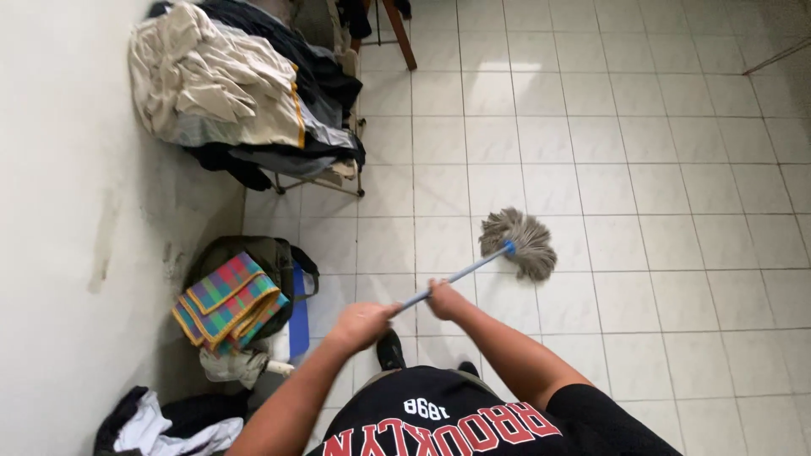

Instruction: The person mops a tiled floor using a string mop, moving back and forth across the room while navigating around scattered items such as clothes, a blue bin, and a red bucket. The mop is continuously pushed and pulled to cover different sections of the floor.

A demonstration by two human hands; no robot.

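Nearest the camera, the left hand [361, 323] is closed in a fist around the near end of the mop handle [456, 276], and the right hand [445, 299] is wrapped around the same handle just beyond it, the two hands close together but not touching. The handle is a thin pale pole with a blue fitting at its far end, running up and to the right from the hands. Below the hands a dark shoe [389, 349] stands on the tiled floor [676, 194].

To the left, against the white wall [59, 253], lies a heap of clothes [165, 424] in the near corner. Just past it a dark green bag [274, 253] sits on the floor with a folded, brightly checked cloth [228, 302] resting on top of it and a blue flat thing tucked at its side; what is inside the bag cannot be told.

The mop head [519, 242], a grey bundle of strings, rests on the tiles ahead of the hands, well apart from the bag and from the wall. Open floor spreads to its right and beyond it.

Farther along the wall stands a folding metal frame [325, 179], piled high with a cream cloth [211, 80] and dark garments that hang over its edges. Beyond that, a brown wooden leg [401, 35] slants down to the tiles at the top edge.
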